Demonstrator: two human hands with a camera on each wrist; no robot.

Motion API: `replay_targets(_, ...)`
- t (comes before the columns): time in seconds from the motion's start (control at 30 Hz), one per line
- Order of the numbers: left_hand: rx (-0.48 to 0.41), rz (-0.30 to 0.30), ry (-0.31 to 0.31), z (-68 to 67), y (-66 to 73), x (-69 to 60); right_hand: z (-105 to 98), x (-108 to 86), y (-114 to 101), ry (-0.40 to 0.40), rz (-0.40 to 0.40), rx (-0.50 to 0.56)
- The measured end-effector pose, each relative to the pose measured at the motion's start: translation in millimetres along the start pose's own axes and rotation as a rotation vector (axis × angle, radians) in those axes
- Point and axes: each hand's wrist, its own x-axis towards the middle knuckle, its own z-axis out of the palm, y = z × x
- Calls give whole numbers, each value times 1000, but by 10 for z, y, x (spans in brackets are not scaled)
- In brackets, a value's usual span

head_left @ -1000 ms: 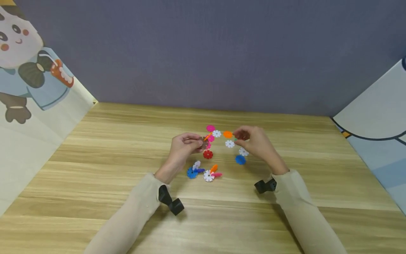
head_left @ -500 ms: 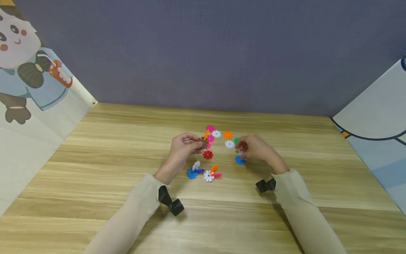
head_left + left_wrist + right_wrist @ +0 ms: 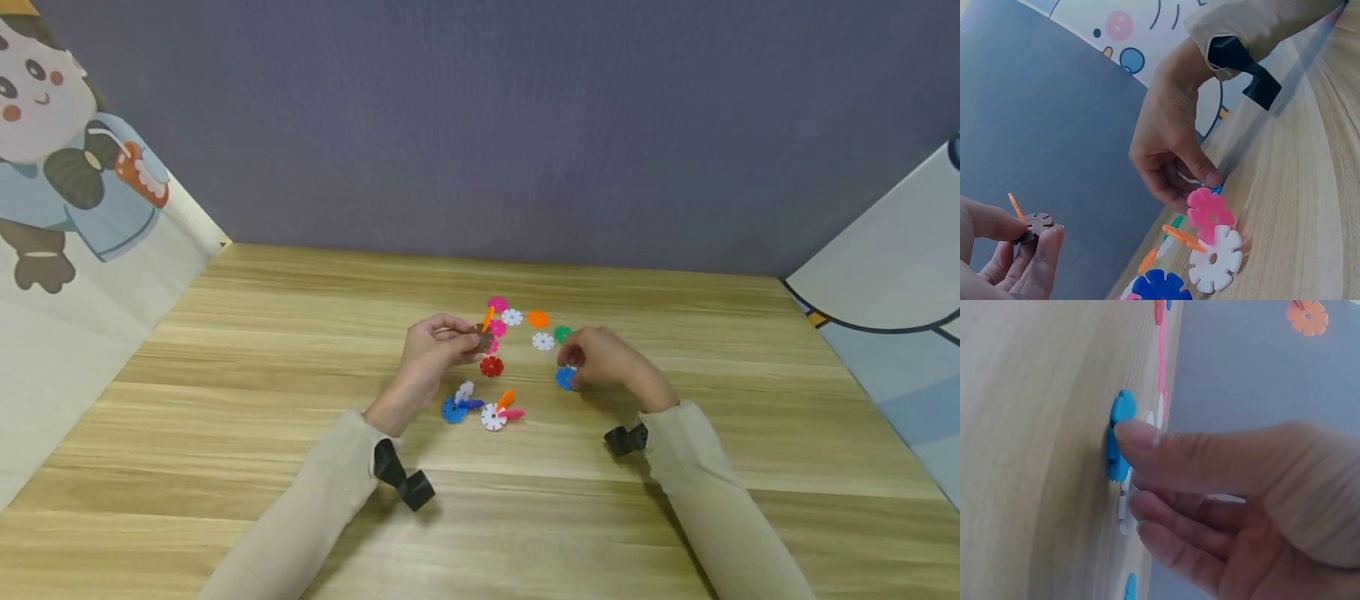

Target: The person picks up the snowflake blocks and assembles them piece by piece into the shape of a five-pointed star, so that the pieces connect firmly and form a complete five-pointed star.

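My left hand (image 3: 431,348) pinches a brown notched plastic disc (image 3: 1039,222) between thumb and fingers. An orange disc (image 3: 488,318) stands slotted into the brown one. My right hand (image 3: 603,360) hangs low over the tabletop, fingers loosely bent. Its thumb tip touches a blue notched disc (image 3: 1122,434) lying flat. Under those fingers is a white disc (image 3: 1125,509), mostly hidden in the head view. Just beyond the right hand lies a green disc (image 3: 562,334), with another white disc (image 3: 543,341) left of it.
Between the hands and nearer me stand two joined clusters: a blue disc (image 3: 453,409) with white and dark blue pieces, and a white disc (image 3: 493,417) with orange and pink. Loose red (image 3: 492,367), orange (image 3: 537,319) and magenta (image 3: 498,305) discs lie farther back. A grey wall (image 3: 510,133) closes the table's back.
My right hand has moved down toward me from near the green disc to the blue one, uncovering the green disc. The orange disc in my left hand has tilted more upright.
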Motion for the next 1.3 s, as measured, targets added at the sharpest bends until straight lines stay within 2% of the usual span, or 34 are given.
replay_targets(0.27,-6,3,-17,-20,-10,-15,23,-2,-31,-22,5,13)
replay_targets(0.47,6,-5,-9,-22,-47,44,30,76,12,23,-93,31)
replay_targets(0.6,9,-8,2,-14,-71,92,19,134,39,81,-142,66)
replay_targets(0.87,12,-18,33,26,-117,186,-10,209,-42,270,-212,148)
replay_targets(1.07,-4,-13,15,51,-128,202,-25,208,-186,410,-233,172)
replay_targets(1.3,-4,4,-7,82,-120,194,-33,202,-308,503,-301,208)
